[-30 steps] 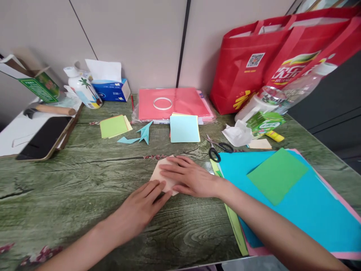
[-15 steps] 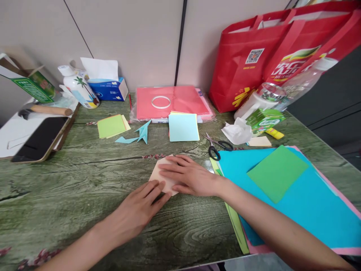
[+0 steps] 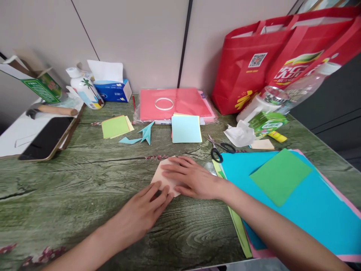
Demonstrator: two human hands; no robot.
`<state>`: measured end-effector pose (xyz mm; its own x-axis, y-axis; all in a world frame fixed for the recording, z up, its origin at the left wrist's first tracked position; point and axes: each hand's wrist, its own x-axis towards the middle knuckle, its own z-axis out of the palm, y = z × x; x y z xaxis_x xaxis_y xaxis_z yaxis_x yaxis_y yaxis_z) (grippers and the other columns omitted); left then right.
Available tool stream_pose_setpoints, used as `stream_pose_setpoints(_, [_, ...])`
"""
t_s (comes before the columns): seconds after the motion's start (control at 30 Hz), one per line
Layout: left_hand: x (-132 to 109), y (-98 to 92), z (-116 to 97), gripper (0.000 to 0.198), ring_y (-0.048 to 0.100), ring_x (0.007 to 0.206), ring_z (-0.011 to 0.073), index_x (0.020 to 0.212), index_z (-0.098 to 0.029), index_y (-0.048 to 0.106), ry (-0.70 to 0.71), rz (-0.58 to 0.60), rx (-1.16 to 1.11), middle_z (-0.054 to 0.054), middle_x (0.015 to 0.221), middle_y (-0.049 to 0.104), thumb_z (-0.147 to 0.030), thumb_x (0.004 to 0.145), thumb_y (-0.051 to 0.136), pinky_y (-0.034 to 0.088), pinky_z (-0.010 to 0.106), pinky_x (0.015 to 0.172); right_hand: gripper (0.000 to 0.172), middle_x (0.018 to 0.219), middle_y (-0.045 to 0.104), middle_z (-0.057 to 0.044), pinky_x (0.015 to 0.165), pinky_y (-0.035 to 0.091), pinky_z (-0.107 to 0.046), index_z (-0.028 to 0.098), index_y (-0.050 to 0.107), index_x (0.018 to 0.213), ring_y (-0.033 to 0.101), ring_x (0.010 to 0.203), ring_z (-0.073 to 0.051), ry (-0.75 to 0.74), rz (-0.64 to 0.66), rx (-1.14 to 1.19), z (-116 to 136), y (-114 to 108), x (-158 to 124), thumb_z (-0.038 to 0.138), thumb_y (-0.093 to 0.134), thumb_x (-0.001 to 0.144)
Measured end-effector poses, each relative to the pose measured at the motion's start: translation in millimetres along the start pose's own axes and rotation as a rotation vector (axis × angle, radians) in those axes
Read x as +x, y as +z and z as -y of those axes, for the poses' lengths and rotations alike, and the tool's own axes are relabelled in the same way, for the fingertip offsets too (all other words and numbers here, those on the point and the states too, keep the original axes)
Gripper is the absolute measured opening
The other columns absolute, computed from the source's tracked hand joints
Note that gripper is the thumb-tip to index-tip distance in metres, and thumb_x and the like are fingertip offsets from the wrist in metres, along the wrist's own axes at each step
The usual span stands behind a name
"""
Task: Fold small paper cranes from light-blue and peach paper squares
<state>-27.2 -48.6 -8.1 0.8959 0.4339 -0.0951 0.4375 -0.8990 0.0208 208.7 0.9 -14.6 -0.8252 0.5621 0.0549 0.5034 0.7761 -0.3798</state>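
A pale pink folded paper [image 3: 160, 174] lies flat on the green wood-patterned table near the middle. My right hand [image 3: 194, 178] rests palm down over its right part, fingers spread. At its lower left edge, my left hand [image 3: 146, 207] touches the paper with its fingertips, the fingers a little apart. Both hands cover part of the sheet. Beyond it lie a blue folded paper figure [image 3: 146, 133], a stack of light blue squares [image 3: 186, 129] and a stack of green squares [image 3: 115, 127].
Black-handled scissors [image 3: 217, 148] lie beside large blue sheets [image 3: 296, 218] with a green square [image 3: 281, 177] on top. A phone [image 3: 46, 138] and hammer [image 3: 56, 110] are at left. Red bags [image 3: 242, 71], a tissue box [image 3: 113, 91] and crumpled tissue [image 3: 239, 133] stand farther back.
The view has shifted slightly, so everything appears a little farther right. My left hand's fingers have moved apart slightly on the paper; my right hand remains over it.
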Motion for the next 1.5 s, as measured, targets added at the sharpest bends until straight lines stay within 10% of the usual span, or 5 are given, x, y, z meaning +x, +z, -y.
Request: stream_pose_setpoints(1.5, [1,9.5,-19,0.055,0.032,0.127,0.0334,0.130,-0.004,0.042,-0.064,-0.077,0.105,0.016,0.132,0.046,-0.021,0.077,0.046,0.033,0.044,0.101,0.052,0.142,0.037,-0.003,0.108,0.017,-0.045,0.024,0.036,0.135,0.017,0.135,-0.022,0.024,-0.011,0.000,4,1,2,0.037,0.047,0.086])
